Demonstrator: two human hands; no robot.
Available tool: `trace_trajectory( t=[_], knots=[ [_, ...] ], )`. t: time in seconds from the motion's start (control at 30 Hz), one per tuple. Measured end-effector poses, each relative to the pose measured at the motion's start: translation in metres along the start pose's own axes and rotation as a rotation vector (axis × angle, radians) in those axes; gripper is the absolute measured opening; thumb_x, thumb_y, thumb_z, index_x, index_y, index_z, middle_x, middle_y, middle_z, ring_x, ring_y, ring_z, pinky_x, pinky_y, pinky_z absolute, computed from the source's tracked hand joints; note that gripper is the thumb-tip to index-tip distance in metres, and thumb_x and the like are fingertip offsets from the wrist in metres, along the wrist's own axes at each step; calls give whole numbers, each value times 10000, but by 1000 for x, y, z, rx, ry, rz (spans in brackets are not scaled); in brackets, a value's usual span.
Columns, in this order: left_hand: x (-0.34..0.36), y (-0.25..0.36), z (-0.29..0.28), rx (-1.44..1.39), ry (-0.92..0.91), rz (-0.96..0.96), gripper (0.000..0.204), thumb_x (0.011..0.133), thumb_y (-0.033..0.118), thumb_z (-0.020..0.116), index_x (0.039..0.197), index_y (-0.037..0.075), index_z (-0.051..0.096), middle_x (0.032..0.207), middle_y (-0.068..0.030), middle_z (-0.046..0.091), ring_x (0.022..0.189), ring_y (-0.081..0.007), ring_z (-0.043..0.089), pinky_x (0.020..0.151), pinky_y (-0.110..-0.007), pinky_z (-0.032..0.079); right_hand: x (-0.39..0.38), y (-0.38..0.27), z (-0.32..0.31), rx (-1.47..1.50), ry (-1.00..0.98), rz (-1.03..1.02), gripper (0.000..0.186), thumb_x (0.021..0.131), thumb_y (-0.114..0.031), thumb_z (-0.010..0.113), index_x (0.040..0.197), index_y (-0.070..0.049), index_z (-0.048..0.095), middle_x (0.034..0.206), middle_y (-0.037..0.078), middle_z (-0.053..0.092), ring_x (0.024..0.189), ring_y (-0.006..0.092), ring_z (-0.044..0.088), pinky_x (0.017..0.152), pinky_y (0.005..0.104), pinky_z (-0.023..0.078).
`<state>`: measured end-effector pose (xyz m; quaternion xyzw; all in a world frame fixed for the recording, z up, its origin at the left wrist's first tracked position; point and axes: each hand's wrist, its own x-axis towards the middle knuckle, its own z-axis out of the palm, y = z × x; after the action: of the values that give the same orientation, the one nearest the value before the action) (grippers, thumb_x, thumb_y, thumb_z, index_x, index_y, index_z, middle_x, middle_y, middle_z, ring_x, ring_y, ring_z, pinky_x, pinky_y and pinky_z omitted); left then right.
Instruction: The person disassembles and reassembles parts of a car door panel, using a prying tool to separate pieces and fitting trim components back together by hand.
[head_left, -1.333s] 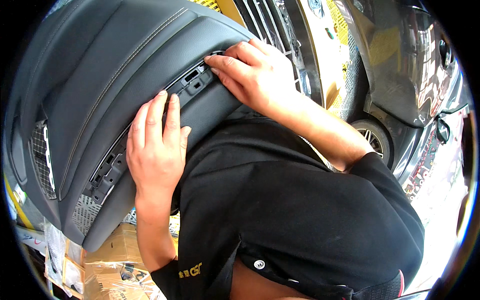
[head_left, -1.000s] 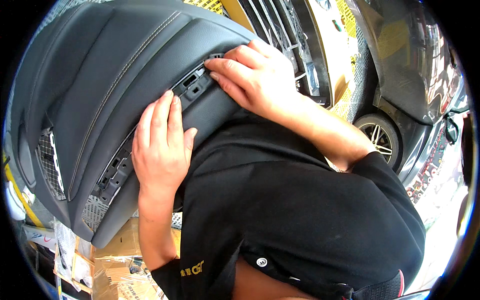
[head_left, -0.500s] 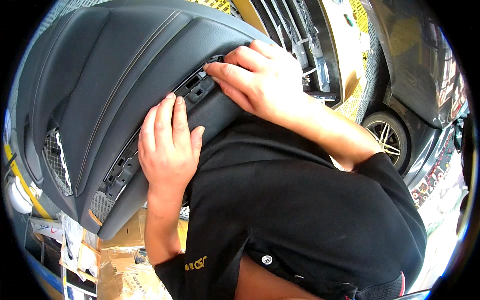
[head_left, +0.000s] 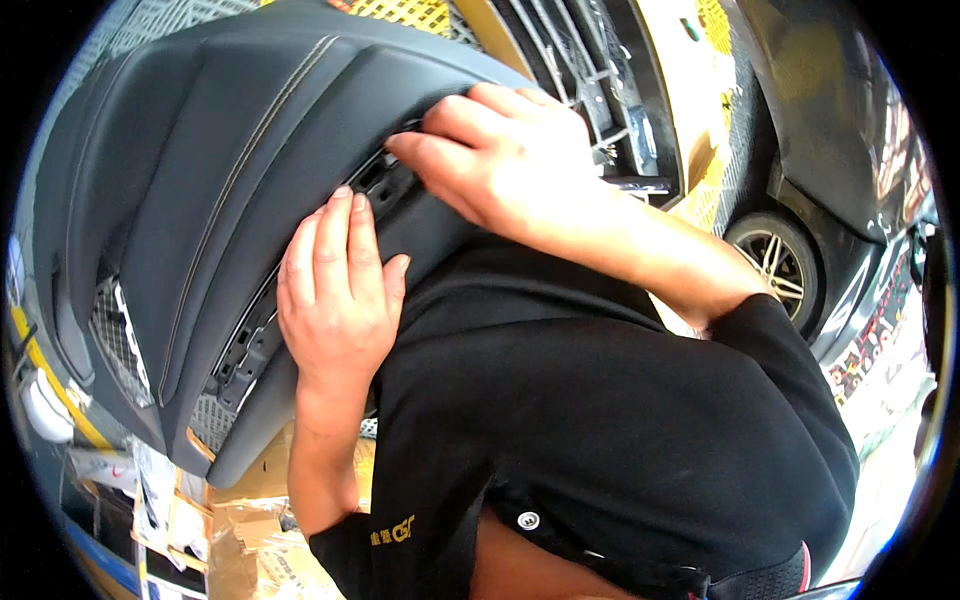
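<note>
A large dark grey car dashboard panel (head_left: pixel 190 170) with a pale stitched seam fills the upper left and rests against my black shirt. My left hand (head_left: pixel 335 290) lies flat on its near edge, fingers together, beside a row of black clip slots (head_left: pixel 250 340). My right hand (head_left: pixel 500 155) curls over the same edge higher up, fingertips pressed at the slot opening. A mesh grille (head_left: pixel 115 335) shows at the panel's left end.
Cardboard boxes (head_left: pixel 250 520) lie on the floor at the lower left. A yellow grated platform (head_left: pixel 700 60) and a metal rack stand behind the panel. A dark car with a spoked wheel (head_left: pixel 785 265) is parked to the right.
The panel has shifted slightly up and left in view. My left hand has slid up along the edge toward my right hand, which stays at the slot.
</note>
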<state>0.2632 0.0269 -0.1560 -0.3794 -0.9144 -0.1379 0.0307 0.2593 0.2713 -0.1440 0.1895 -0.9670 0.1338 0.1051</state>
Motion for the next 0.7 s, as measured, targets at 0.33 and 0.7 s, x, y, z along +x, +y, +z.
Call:
trace_trajectory(
  t=[0.33, 0.7],
  knots=[
    [12, 6, 9, 68, -13, 38, 547, 1147, 419, 477, 1457, -7, 624, 1484, -180, 618, 1287, -396, 599, 1091, -498, 507, -7, 8, 12, 163, 141, 41, 220, 836, -286, 676, 999, -153, 742, 887, -29, 595, 842, 178, 604, 697, 358, 477],
    [12, -2, 13, 161, -133, -5, 919, 1022, 753, 507, 1499, -31, 554, 1491, -230, 571, 1310, -431, 553, 1075, -545, 482, -205, 120, 119, 512, -170, 1328, 276, 951, -150, 639, 1199, -74, 734, 1149, 193, 712, 1108, 379, 702, 952, 471, 578]
  ],
)
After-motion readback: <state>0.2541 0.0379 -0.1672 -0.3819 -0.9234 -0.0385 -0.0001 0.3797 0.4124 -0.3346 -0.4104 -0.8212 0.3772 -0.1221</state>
